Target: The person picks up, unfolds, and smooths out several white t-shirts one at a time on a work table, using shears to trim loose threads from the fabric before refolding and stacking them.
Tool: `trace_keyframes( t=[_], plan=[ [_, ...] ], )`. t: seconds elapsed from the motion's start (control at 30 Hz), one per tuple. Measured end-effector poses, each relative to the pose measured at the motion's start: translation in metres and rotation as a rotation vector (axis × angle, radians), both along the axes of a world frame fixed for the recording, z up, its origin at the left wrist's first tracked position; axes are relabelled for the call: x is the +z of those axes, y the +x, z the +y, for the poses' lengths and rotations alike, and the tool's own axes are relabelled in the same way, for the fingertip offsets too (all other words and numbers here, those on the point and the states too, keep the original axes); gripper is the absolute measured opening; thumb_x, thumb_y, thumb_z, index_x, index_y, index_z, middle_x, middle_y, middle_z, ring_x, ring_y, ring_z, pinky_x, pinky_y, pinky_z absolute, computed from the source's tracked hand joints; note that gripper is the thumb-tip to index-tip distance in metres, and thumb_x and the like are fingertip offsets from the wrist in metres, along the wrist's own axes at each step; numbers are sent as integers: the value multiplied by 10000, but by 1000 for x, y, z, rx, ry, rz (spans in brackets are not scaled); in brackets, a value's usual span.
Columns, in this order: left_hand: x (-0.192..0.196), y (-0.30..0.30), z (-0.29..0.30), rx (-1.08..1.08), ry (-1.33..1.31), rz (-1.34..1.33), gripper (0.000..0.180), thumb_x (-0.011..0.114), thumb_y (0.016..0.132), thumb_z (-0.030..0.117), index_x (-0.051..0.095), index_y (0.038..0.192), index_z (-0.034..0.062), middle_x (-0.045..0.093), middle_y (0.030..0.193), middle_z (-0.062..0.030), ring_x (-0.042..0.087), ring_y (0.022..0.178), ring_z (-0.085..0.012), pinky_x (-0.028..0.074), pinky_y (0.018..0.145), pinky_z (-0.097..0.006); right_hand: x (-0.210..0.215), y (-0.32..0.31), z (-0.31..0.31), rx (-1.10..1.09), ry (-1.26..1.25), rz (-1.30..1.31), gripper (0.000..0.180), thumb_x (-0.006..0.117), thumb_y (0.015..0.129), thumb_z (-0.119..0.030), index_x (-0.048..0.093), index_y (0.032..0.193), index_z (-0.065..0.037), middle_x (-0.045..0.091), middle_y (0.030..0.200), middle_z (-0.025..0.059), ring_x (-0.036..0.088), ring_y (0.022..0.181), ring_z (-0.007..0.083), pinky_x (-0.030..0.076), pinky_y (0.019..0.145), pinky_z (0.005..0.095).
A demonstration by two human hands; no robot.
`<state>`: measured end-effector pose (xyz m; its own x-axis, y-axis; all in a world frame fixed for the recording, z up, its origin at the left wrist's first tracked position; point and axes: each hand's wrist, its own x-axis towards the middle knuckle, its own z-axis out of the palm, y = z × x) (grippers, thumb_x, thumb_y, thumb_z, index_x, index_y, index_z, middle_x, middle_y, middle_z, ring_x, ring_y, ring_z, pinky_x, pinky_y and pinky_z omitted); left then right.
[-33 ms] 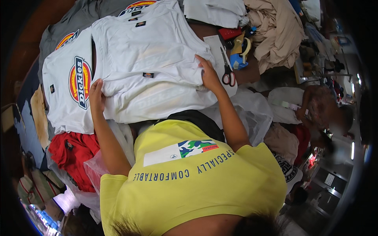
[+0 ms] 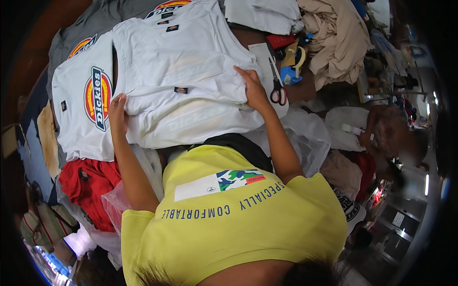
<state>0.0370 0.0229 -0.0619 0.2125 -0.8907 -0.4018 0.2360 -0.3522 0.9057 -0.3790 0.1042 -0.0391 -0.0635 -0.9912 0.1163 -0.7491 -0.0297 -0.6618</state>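
Several white T-shirts lie layered on the table in front of me. The nearest white T-shirt (image 2: 200, 102) has a small black neck label, and a print shows faintly through its cloth. At its left edge my left hand (image 2: 118, 114) is closed, the cloth held between thumb and fingers. My right hand (image 2: 254, 88) grips the right edge, fingers over the top and thumb mostly hidden. Left of my left hand, another white T-shirt (image 2: 71, 114) shows a red, yellow and dark blue print.
Black-and-red scissors (image 2: 277, 90) and a tape dispenser (image 2: 292, 69) lie right of my right hand. Beige cloth (image 2: 334, 43) is heaped at the far right, grey shirts (image 2: 102, 26) at the far left. Red cloth (image 2: 90, 190) sits in clear plastic near my left forearm. Another person (image 2: 393, 131) is at the right.
The fingers of my right hand lie very slightly further left over the shirt's edge. My left hand keeps its hold, and the shirts lie as before.
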Motion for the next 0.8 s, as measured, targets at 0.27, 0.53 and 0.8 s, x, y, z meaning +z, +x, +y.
trace_keyframes(
  t=[0.27, 0.53, 0.8],
  plan=[
    [-19, -1, -11, 48, -121, -127, 301, 650, 843, 175, 592, 1062, -25, 576, 798, 9, 477, 657, -31, 381, 581, -160, -34, -8, -38, -315, 417, -696, 451, 629, 836, -354, 616, 904, 92, 630, 789, 85, 581, 684, 128, 464, 625, 275],
    [-19, 3, -7, -9, -92, 11, 262, 630, 839, 76, 569, 1079, -11, 601, 813, -5, 528, 701, -47, 430, 646, -171, -36, -12, -43, -319, 481, -823, 427, 663, 822, -299, 594, 980, 92, 640, 838, 99, 605, 700, 149, 484, 628, 278],
    [-20, 5, -6, -23, -103, 13, 270, 632, 836, 52, 559, 1091, 1, 586, 757, 29, 497, 658, -25, 405, 608, -160, -29, -11, -44, -322, 522, -896, 413, 667, 823, -277, 591, 1006, 86, 646, 872, 107, 621, 732, 157, 494, 658, 271]
  ],
)
